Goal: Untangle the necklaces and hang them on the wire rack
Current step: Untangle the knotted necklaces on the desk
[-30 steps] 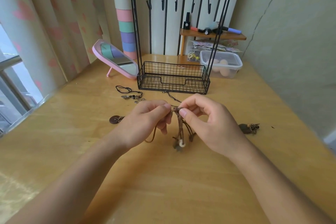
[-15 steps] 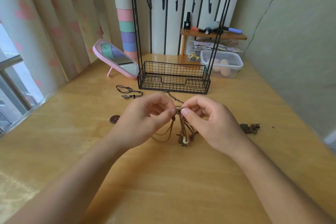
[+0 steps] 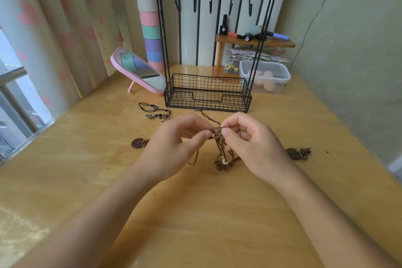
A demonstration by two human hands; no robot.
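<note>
Now, left grip: your left hand [image 3: 171,150] pinches the tangled brown cord necklace [image 3: 219,150].
Right grip: your right hand [image 3: 256,148] pinches the same knot.

Smooth, lightly glossy wooden table [image 3: 217,213], matt black metal wire rack [image 3: 207,95], brown leather-like cords of the necklace tangle [image 3: 219,148], clear plastic box [image 3: 264,76], pink plastic-framed glossy mirror [image 3: 139,70], soft cloth curtain [image 3: 54,28]
</note>
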